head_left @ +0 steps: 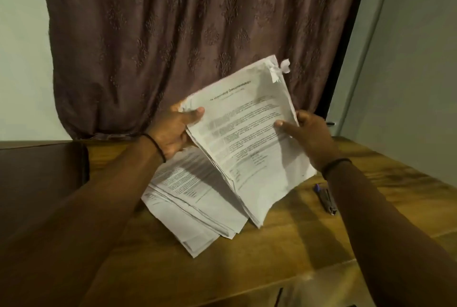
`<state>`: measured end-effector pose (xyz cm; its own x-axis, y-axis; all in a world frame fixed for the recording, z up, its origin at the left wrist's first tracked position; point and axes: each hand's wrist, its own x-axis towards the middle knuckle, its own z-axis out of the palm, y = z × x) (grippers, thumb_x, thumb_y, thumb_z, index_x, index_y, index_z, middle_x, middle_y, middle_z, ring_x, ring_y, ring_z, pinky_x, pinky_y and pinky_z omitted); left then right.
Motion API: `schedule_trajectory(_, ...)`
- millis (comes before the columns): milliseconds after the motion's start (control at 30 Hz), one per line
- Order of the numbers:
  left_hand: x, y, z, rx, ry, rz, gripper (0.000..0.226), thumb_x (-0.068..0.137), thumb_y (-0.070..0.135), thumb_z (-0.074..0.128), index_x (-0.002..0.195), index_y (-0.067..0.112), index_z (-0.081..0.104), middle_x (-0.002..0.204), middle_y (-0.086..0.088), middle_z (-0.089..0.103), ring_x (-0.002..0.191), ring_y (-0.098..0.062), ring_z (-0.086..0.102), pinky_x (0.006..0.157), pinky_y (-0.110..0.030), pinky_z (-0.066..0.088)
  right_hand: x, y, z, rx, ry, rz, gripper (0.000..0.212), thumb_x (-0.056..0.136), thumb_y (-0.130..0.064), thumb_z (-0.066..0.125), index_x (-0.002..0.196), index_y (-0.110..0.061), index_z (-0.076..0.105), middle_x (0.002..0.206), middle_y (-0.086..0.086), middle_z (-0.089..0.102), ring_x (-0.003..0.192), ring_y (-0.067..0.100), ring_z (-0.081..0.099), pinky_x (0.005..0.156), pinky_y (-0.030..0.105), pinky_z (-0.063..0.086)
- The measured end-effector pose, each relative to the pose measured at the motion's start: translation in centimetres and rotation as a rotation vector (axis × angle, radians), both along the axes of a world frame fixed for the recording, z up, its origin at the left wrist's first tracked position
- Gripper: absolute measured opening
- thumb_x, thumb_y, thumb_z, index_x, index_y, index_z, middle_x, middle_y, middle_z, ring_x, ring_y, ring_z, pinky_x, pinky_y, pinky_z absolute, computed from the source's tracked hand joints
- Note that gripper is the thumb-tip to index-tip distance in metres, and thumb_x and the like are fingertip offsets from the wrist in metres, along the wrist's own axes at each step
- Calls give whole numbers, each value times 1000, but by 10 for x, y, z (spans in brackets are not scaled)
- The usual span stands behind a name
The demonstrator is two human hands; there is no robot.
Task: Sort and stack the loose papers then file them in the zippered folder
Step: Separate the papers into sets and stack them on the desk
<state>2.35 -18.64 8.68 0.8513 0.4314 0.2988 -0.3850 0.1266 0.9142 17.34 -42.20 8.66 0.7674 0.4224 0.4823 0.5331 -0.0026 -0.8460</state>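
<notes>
Both hands, left hand (173, 131) and right hand (309, 133), clamp the floppy, light paper sheaf (247, 138) by opposite edges above the worktop (309, 240); best supported underneath.

A mauve-brown fabric curtain (197, 34) with an embossed floral pattern hangs in vertical folds behind the work area, its lower hem gathered at the far edge of a yellow-brown wooden table (296, 245) with visible grain. A pale grey-green painted wall (19, 59) shows to the left of the curtain, and a pale wall section (408, 59) of similar tone stands to its right. A small elongated tool (326, 199) with a blue far end and a grey metallic near end lies flat on the table's right half; its type cannot be determined.
</notes>
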Motion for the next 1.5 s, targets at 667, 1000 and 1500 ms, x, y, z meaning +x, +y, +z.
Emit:
schedule_trajectory(667,96,-67,-83,277,249,285,37,91,20,64,127,11,62,124,-4,66,109,-24,64,98,-42,51,24,-13,-96,6,204,-337,18,94,-19,60,110,-13,59,110,6,65,101,25,62,88,41,54)
schedule_trajectory(1000,196,-58,-92,608,580,370,41,89,24,65,123,2,61,125,-17,63,114,-35,59,97,-41,49,107,-8,-77,-450,172,-628,40,92,-4,50,131,0,42,126,24,58,115,40,55,94,42,45)
schedule_trajectory(1500,85,38,-71,792,691,647,25,93,21,57,71,10,59,91,-13,66,94,-31,61,73,-26,36,2,93,-63,-649,-270,-245,18,92,-17,48,89,-8,64,99,15,67,94,33,62,69,28,37)
